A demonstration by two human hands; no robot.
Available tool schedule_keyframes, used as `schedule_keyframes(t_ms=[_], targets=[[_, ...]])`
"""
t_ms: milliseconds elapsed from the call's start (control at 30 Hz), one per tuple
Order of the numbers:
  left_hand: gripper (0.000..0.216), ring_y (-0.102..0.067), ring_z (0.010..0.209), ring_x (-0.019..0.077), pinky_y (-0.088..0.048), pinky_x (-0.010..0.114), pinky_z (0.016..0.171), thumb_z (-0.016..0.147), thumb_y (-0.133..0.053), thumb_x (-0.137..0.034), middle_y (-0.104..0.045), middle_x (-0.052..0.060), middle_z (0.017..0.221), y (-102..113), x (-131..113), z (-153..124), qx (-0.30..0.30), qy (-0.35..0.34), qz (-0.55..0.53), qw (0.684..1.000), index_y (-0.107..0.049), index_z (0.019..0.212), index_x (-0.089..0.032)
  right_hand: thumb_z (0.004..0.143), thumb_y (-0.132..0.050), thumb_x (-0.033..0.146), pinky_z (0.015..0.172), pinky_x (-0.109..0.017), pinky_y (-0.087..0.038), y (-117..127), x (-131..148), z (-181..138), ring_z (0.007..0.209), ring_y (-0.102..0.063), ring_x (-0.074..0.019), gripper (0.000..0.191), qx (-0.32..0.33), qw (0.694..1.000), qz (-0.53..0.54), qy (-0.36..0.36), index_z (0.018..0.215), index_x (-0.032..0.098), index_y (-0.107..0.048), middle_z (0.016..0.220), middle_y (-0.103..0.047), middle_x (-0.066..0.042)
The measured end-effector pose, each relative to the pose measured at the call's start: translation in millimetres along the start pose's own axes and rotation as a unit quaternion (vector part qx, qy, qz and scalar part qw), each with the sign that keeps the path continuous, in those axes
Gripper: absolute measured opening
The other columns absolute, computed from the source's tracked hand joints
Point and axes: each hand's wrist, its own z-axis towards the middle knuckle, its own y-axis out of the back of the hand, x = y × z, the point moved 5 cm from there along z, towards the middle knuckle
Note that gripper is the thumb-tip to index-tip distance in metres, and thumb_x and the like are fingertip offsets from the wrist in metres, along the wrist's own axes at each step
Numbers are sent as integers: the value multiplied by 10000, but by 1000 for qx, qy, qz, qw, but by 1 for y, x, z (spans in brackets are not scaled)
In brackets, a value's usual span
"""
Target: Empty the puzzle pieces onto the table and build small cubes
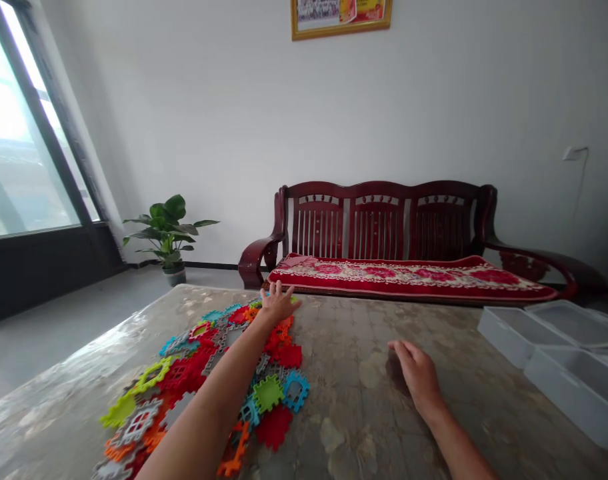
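Observation:
A heap of interlocking plastic tiles (191, 363) with notched edges, in red, orange, grey, blue and lime green, spreads over the left half of the table (344, 380). My left hand (278, 305) reaches to the heap's far end, palm down with fingers spread, touching or just above the tiles there. My left forearm hides part of the heap. At its right edge lie a green tile (268, 394) and a blue tile (296, 391). To the right, my right hand (417, 373) hovers low over the tabletop, fingers loosely extended, with nothing seen in it.
Clear plastic bins (574, 383) stand along the table's right edge. Beyond the table is a dark red wooden bench (374, 220) with a red floral cover (409, 272). A potted plant (171, 233) stands on the floor at the far left.

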Motion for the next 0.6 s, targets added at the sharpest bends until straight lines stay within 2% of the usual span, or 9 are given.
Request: schedule_keyframes(t_ms=[100,267,433,600], targets=[[748,-194,1411,432,-168,721,1017,817,-279,-703,-260,140,1559,-9,11,17,42,24,-7,999,-336,1464,-332,760,-428,594,799,-337,-484,1,5,-1,896,-663,-283,500,-2,1000,-5,-2,795,196,-728,892,-746,-103],[737,-321,1356,435,-231,721,993,810,-248,-721,-389,157,1491,-22,20,24,88,8,-10,996,-443,1407,-336,769,-422,577,809,-332,-485,0,11,-2,906,-663,-276,482,4,1000,-11,8,782,203,-727,890,-747,-97],[659,-390,1315,397,-242,705,994,840,-253,-680,-459,144,1433,-23,19,11,81,-38,-8,996,-503,1345,-337,782,-426,565,789,-322,-492,-1,7,0,884,-667,-261,467,3,1000,-18,16,781,210,-729,879,-748,-84],[636,-461,1258,378,-247,699,992,857,-258,-661,-492,162,1389,-16,13,-15,72,-85,-1,994,-530,1304,-300,786,-425,545,798,-325,-483,-1,6,0,881,-665,-260,445,6,1000,-18,17,776,218,-727,873,-748,-74]])
